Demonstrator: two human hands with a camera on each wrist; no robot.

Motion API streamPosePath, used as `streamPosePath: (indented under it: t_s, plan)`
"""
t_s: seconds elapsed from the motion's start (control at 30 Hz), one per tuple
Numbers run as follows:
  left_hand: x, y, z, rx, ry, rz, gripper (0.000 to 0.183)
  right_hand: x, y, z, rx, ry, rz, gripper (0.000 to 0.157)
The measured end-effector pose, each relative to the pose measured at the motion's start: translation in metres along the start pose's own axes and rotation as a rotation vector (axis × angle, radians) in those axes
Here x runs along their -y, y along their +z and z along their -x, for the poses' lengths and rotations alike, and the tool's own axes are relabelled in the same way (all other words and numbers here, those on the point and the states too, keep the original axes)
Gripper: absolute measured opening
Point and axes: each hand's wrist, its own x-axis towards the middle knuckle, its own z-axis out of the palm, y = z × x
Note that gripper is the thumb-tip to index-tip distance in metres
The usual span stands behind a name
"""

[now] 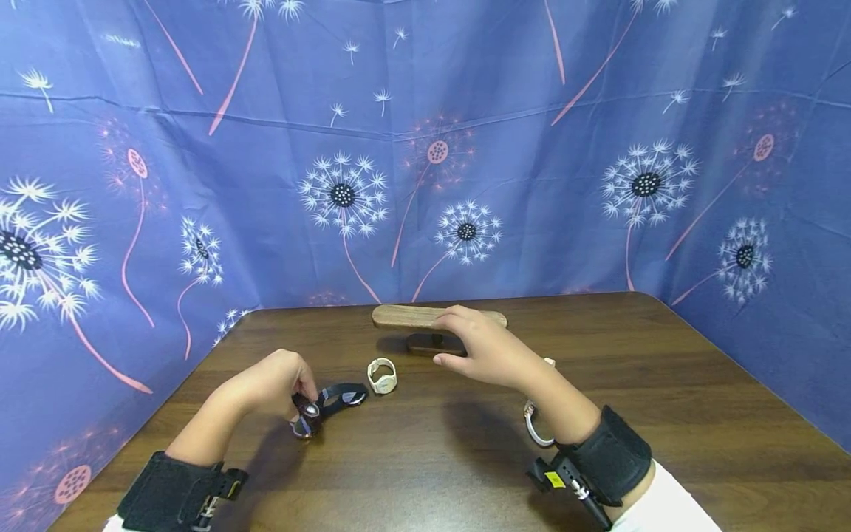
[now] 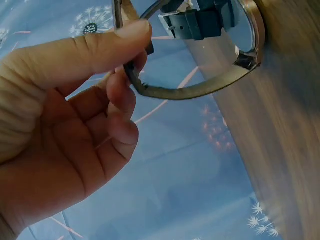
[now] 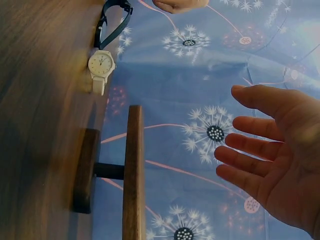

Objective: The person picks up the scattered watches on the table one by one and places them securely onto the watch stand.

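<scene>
In the left wrist view my left hand [image 2: 80, 110] pinches the strap of a wristwatch [image 2: 200, 91] between thumb and fingers. That watch has a rose-gold case and its strap stands in an open loop. Beside it lies a second watch with a dark blue strap [image 1: 344, 395], partly overlapped in the left wrist view. My right hand [image 1: 488, 347] holds nothing, its fingers spread and relaxed. It is nearest to a wooden T-shaped stand [image 1: 402, 316], overlapping its bar in the head view. The right wrist view shows this hand [image 3: 275, 150] apart from the bar [image 3: 133, 175].
A cream watch [image 1: 383, 377] rests on the brown wooden table [image 1: 425, 473], right of the dark strap. Under my right forearm lies a white-banded watch [image 1: 540, 436], partly hidden. A blue dandelion-print cloth [image 1: 532, 177] hangs behind and beside the table.
</scene>
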Motion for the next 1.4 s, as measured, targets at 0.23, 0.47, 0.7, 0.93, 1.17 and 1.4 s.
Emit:
streamPosePath:
  t_s: [0.23, 0.47, 0.7, 0.93, 1.17, 1.4]
  plan:
    - [-0.001, 0.000, -0.002, -0.006, 0.020, -0.067, 0.031, 0.000, 0.002, 0.001, 0.008, 0.002, 0.006, 0.041]
    - [-0.003, -0.002, -0.002, 0.006, 0.025, -0.028, 0.031, -0.001, 0.002, 0.003, 0.021, 0.011, 0.013, 0.040]
    - [-0.014, -0.015, -0.006, -0.032, 0.070, 0.060, 0.033, -0.001, -0.001, 0.004, -0.003, 0.006, 0.006, 0.040]
    - [-0.028, -0.029, -0.024, -0.100, 0.080, 0.125, 0.018, 0.000, -0.008, 0.004, -0.041, 0.018, 0.010, 0.041]
    - [-0.041, -0.030, -0.047, -0.199, 0.099, 0.172, 0.017, 0.001, -0.014, 0.007, -0.065, 0.046, -0.040, 0.043]
    - [-0.050, -0.029, -0.062, -0.203, 0.068, 0.337, 0.019, 0.002, -0.017, 0.010, -0.087, 0.009, -0.068, 0.042]
